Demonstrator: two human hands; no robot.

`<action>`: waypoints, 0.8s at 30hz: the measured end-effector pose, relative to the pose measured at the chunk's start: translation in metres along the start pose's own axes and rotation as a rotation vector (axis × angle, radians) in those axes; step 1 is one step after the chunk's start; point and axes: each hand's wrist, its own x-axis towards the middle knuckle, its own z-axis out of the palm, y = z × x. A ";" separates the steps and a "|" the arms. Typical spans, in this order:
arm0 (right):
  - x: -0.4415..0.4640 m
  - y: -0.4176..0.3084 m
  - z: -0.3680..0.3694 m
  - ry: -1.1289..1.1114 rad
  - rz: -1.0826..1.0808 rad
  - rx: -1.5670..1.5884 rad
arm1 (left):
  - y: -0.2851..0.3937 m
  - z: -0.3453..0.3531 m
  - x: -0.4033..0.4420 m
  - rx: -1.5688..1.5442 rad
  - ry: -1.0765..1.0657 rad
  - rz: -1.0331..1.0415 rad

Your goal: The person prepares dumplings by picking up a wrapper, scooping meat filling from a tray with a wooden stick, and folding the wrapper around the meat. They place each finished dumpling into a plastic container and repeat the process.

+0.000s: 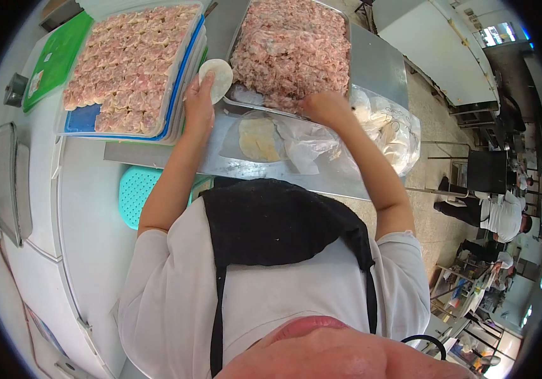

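Observation:
My left hand (200, 104) pinches a round, pale dumpling wrapper (218, 79) by its edge, between the dumpling box and the meat tray. At the near right corner of a metal tray (348, 50), my right hand (329, 108) is closed with its curled fingers in the minced meat (291, 54); the fingertips are partly hidden. More round wrappers (258, 139) lie on clear plastic just in front of the tray. To the left, a plastic box (176, 117) holds rows of open-topped meat dumplings (135, 57), with a bare blue patch at its near left corner.
A green lid (56, 60) lies beyond the dumpling box at left. Plastic bags of pale rounds (387, 129) rest at the table's right. A turquoise perforated basket (137, 194) is below my left arm. Another person (501, 215) stands far off at right.

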 end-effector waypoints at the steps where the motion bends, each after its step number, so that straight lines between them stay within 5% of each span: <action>1: 0.001 -0.004 0.012 -0.012 -0.009 0.081 | 0.000 0.002 -0.001 -0.051 0.048 -0.018; 3: -0.004 0.000 0.026 -0.021 -0.016 0.160 | 0.001 0.005 -0.005 -0.122 0.076 -0.047; 11: -0.031 0.013 -0.008 0.195 0.114 1.328 | -0.004 0.075 -0.019 -0.410 -0.069 -0.294; 15: -0.025 0.007 0.006 0.334 0.032 1.268 | 0.017 0.140 -0.028 -0.603 -0.137 -0.314; 17: -0.026 0.016 0.024 0.551 -0.095 0.872 | 0.013 0.148 -0.028 -0.674 -0.093 -0.341; 20: -0.062 0.035 -0.022 0.377 -0.063 0.435 | -0.010 0.139 -0.022 -0.627 -0.142 -0.309; 24: -0.077 0.033 -0.036 0.492 -0.036 0.481 | -0.020 0.147 -0.018 -0.555 -0.063 -0.247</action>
